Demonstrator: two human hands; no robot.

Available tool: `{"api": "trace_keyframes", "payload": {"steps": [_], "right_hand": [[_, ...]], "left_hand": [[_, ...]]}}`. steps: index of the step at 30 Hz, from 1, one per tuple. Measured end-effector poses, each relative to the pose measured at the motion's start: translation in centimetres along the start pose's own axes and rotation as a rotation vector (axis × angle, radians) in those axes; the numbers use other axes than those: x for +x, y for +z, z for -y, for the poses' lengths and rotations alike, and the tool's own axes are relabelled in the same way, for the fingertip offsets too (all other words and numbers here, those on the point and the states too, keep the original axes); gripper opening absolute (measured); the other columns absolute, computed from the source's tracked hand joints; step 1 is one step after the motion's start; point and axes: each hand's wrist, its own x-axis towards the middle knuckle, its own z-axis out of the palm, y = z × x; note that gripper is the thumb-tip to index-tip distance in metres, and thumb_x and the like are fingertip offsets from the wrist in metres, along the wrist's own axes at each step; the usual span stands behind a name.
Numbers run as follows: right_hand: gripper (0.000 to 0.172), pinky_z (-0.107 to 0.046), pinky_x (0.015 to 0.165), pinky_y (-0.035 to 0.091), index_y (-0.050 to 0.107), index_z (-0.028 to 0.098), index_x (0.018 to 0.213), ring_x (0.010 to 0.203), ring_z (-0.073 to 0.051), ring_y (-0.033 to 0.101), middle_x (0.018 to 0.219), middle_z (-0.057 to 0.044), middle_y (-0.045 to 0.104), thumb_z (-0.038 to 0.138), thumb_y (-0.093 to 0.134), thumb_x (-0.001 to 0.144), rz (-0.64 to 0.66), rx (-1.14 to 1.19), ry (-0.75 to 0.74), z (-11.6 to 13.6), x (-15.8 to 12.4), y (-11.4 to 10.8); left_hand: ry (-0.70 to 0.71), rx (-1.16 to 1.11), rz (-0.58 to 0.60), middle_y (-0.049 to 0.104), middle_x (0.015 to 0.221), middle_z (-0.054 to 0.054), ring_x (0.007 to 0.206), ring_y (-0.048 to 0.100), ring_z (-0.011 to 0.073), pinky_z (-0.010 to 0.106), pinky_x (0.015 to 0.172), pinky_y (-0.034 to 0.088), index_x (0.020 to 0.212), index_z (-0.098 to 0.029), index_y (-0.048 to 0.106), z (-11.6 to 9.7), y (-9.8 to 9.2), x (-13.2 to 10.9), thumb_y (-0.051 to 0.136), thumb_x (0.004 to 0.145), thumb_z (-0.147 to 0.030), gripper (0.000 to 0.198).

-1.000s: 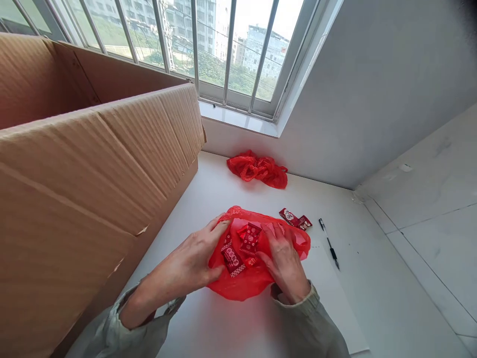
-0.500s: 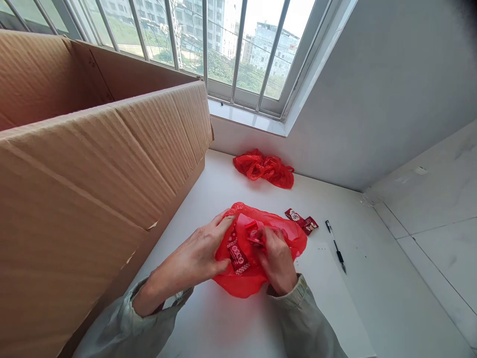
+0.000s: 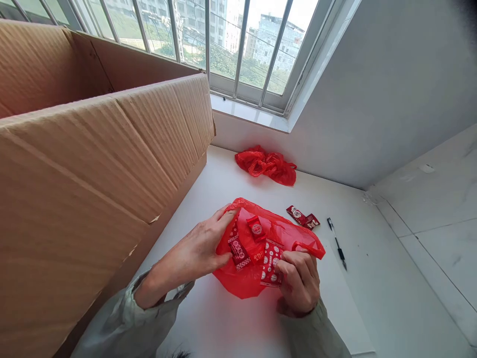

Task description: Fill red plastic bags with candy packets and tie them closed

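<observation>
A red plastic bag [image 3: 238, 288] lies spread on the white table with its mouth open towards me. My left hand [image 3: 206, 243] is curled round the bag's left rim, its thumb at the near side and its fingertips partly hidden. In a pinch, my right hand [image 3: 300, 281] holds a red packet with white round prints [image 3: 271, 262] over the bag's right side. Inside the bag are a dark red patterned packet [image 3: 238, 252] and a smaller red packet with a round emblem [image 3: 256, 228]. Another patterned packet lies partly hidden by my left fingers.
A large open cardboard box [image 3: 112, 164] stands at the left. A crumpled red plastic bag [image 3: 266, 165] lies by the wall under the barred window. Two dark red packets [image 3: 303, 218], a black pen [image 3: 337, 244] and a white sheet [image 3: 335, 303] are to the right.
My right hand has moved right and towards me, out of the bag's middle, with the white-printed packet now showing in its fingers. The round-emblem packet is uncovered. My left hand has stayed at the rim.
</observation>
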Motion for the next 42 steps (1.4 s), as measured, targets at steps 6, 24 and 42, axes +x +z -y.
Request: {"api": "trace_keyframes", "payload": {"steps": [6,24,42], "right_hand": [[0.013,-0.03,0.057,0.048,0.059,0.021,0.086,0.069,-0.017,0.057,0.073,-0.003,0.06,0.011,0.063,0.08,0.021,0.331,0.314,1.9,2.5,-3.8],[0.015,-0.03,0.076,0.05,0.062,0.018,0.086,0.081,-0.017,0.063,0.093,-0.004,0.066,0.027,0.066,0.074,0.438,0.081,0.678,-16.3,3.1,2.5],[0.038,-0.031,0.069,0.047,0.057,0.019,0.09,0.066,-0.016,0.058,0.071,0.003,0.062,0.024,0.073,0.056,0.444,0.121,1.029,-19.1,-1.6,-0.4]], "left_hand": [[-0.02,0.018,-0.034,0.041,0.145,0.009,0.132,0.041,0.0222,0.036,0.107,0.041,0.142,-0.022,0.029,-0.1,-0.6,0.0,0.051,0.073,-0.008,0.074],[-0.006,0.172,-0.045,0.036,0.151,0.006,0.136,0.038,0.0264,0.033,0.11,0.038,0.147,-0.024,0.027,2.5,-1.5,0.0,0.049,0.081,-0.016,0.07],[-0.072,0.124,-0.039,0.044,0.146,0.004,0.132,0.043,0.0274,0.033,0.106,0.04,0.146,-0.028,0.032,2.1,-2.4,0.4,0.056,0.081,-0.027,0.069]]}}
